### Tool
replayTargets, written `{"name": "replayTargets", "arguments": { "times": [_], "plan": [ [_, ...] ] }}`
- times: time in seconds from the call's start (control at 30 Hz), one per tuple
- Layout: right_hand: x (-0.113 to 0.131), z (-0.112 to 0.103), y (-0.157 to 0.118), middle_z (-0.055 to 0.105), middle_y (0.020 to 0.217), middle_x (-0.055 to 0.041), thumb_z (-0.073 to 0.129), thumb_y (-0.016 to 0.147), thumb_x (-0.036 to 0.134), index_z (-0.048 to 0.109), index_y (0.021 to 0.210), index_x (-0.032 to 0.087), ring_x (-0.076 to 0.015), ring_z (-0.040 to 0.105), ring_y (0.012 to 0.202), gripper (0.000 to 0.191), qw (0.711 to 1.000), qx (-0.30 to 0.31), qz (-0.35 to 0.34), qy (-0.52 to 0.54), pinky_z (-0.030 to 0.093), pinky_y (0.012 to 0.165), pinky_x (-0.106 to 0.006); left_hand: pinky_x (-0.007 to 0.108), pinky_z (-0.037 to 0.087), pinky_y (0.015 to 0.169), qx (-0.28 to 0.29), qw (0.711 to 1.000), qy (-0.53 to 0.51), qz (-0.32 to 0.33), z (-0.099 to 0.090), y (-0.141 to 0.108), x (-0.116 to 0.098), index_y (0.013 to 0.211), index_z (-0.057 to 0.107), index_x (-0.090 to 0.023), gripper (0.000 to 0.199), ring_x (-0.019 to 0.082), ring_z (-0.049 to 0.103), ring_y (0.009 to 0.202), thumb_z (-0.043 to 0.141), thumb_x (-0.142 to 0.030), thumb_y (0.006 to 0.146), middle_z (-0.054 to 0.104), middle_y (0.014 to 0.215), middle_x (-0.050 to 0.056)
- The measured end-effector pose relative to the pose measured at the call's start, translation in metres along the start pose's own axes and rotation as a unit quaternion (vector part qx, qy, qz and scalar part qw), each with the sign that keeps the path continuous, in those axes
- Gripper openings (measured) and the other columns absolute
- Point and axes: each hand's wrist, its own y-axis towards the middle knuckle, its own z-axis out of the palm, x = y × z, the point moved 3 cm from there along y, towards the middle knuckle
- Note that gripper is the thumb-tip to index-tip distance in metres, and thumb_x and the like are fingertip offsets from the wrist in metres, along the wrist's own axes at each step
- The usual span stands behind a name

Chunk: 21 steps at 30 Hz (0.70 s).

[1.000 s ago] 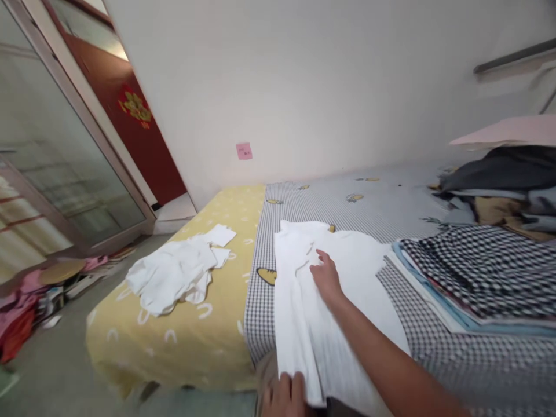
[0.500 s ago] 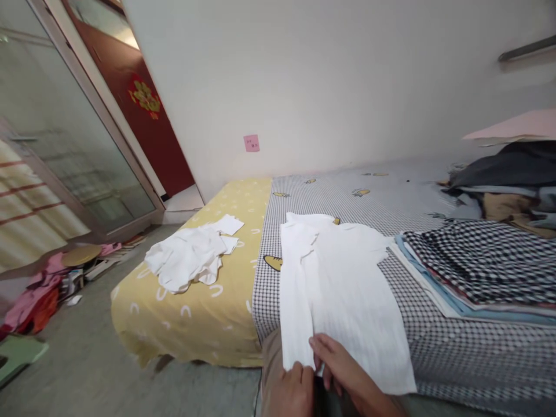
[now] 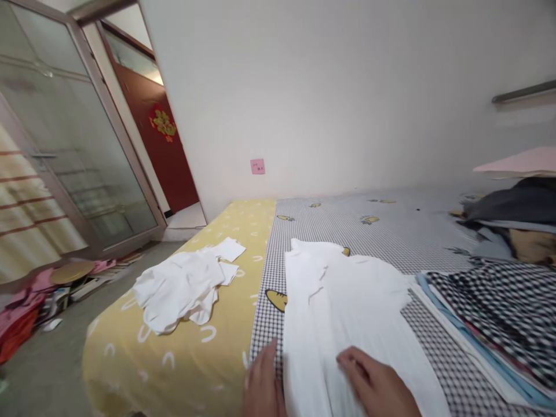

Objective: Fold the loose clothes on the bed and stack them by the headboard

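Observation:
A white shirt (image 3: 360, 307) lies spread on the checked part of the bed, its left side folded inward in a long strip. My left hand (image 3: 264, 382) is beside the shirt's left edge, fingers stretched out. Over the lower middle of the shirt is my right hand (image 3: 380, 382), its fingers loosely curled with a gap between them and no cloth visibly gripped. Whether its fingertips touch the fabric I cannot tell. The shirt's lower end runs out of view.
A crumpled white cloth heap (image 3: 178, 289) rests on the yellow bedding (image 3: 174, 365) at left. Folded clothes topped by a black-and-white checked piece (image 3: 508, 307) lie at right, near a dark clothes pile (image 3: 516, 202). A glass door (image 3: 95, 133) stands left; belongings (image 3: 39, 295) lie on the floor.
Both hands have left the shirt's lower folded edge and come apart: the left moved to the outer left side, the right over the middle. The view has tilted upward.

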Motion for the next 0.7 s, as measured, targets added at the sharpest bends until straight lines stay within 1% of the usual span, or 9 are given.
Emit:
{"name": "replayTargets", "arguments": {
  "times": [0.07, 0.1, 0.17, 0.23, 0.33, 0.4, 0.47, 0.57, 0.7],
  "plan": [
    [0.025, -0.014, 0.033, 0.073, 0.094, -0.0048, 0.037, 0.092, 0.048, 0.069, 0.092, 0.03, -0.0244, 0.069, 0.086, 0.037, 0.993, -0.092, -0.073, 0.013, 0.051, 0.078, -0.034, 0.042, 0.047, 0.111, -0.076, 0.995, 0.045, 0.05, 0.014, 0.043, -0.01, 0.152, 0.036, -0.019, 0.071, 0.021, 0.046, 0.141, 0.028, 0.004, 0.086, 0.051, 0.152, 0.012],
    [0.039, -0.017, 0.05, 0.073, 0.104, -0.0069, 0.036, 0.092, 0.043, 0.07, 0.098, 0.029, -0.0256, 0.068, 0.096, 0.037, 0.985, -0.129, -0.113, 0.003, 0.051, 0.085, -0.037, 0.043, 0.045, 0.113, -0.093, 0.99, 0.064, 0.089, 0.025, 0.061, -0.017, 0.155, 0.029, -0.016, 0.074, 0.02, 0.04, 0.145, 0.028, 0.006, 0.084, 0.045, 0.156, 0.013],
    [0.063, -0.014, 0.083, 0.068, 0.12, -0.0105, 0.035, 0.092, 0.031, 0.07, 0.108, 0.026, -0.0273, 0.062, 0.114, 0.039, 0.968, -0.181, -0.165, -0.053, 0.046, 0.098, -0.043, 0.043, 0.042, 0.115, -0.092, 0.977, 0.09, 0.168, 0.051, 0.084, -0.026, 0.155, 0.025, -0.014, 0.075, 0.019, 0.036, 0.147, 0.031, 0.007, 0.084, 0.042, 0.157, 0.013],
    [0.079, -0.002, 0.116, 0.062, 0.134, -0.0115, 0.034, 0.091, 0.018, 0.069, 0.117, 0.024, -0.0272, 0.054, 0.127, 0.044, 0.956, -0.195, -0.175, -0.132, 0.039, 0.107, -0.048, 0.042, 0.042, 0.115, -0.056, 0.972, 0.105, 0.202, 0.08, 0.09, -0.025, 0.152, 0.034, -0.016, 0.072, 0.018, 0.041, 0.144, 0.033, 0.007, 0.084, 0.049, 0.153, 0.009],
    [0.085, 0.026, 0.161, 0.047, 0.154, -0.0054, 0.037, 0.092, 0.014, 0.063, 0.132, 0.027, -0.0271, 0.034, 0.146, 0.049, 0.942, -0.136, -0.212, -0.222, 0.02, 0.12, -0.054, 0.048, 0.044, 0.112, 0.004, 0.981, 0.119, 0.154, 0.116, 0.082, -0.012, 0.146, 0.047, -0.026, 0.071, 0.022, 0.048, 0.14, 0.036, 0.004, 0.083, 0.052, 0.151, 0.003],
    [0.077, 0.047, 0.189, 0.038, 0.161, 0.0011, 0.043, 0.097, 0.027, 0.055, 0.141, 0.034, -0.0305, 0.021, 0.152, 0.046, 0.939, -0.054, -0.226, -0.253, 0.008, 0.121, -0.061, 0.054, 0.042, 0.112, 0.017, 0.985, 0.124, 0.121, 0.129, 0.074, -0.005, 0.146, 0.047, -0.033, 0.074, 0.027, 0.044, 0.142, 0.04, 0.002, 0.082, 0.048, 0.154, 0.002],
    [0.063, 0.063, 0.218, 0.03, 0.164, 0.0046, 0.044, 0.098, 0.045, 0.046, 0.147, 0.041, -0.0348, 0.014, 0.153, 0.049, 0.945, 0.011, -0.194, -0.264, 0.004, 0.119, -0.068, 0.058, 0.04, 0.113, 0.014, 0.986, 0.126, 0.103, 0.134, 0.07, -0.003, 0.149, 0.041, -0.037, 0.078, 0.032, 0.041, 0.144, 0.045, 0.0, 0.081, 0.045, 0.156, 0.003],
    [0.046, 0.075, 0.258, 0.021, 0.166, 0.0051, 0.035, 0.099, 0.057, 0.036, 0.152, 0.043, -0.0367, 0.009, 0.153, 0.054, 0.956, 0.027, -0.129, -0.261, -0.001, 0.116, -0.072, 0.061, 0.039, 0.113, 0.012, 0.987, 0.129, 0.097, 0.135, 0.07, -0.004, 0.152, 0.031, -0.039, 0.082, 0.034, 0.042, 0.143, 0.046, -0.002, 0.081, 0.043, 0.157, 0.004],
    [0.042, 0.077, 0.29, 0.018, 0.167, 0.0043, 0.027, 0.1, 0.058, 0.029, 0.155, 0.042, -0.0365, 0.003, 0.154, 0.057, 0.962, 0.015, -0.11, -0.25, -0.003, 0.115, -0.073, 0.063, 0.038, 0.112, 0.037, 0.988, 0.122, 0.088, 0.132, 0.073, -0.005, 0.155, 0.023, -0.039, 0.083, 0.032, 0.04, 0.144, 0.042, -0.002, 0.082, 0.038, 0.16, 0.002]
  ]
}}
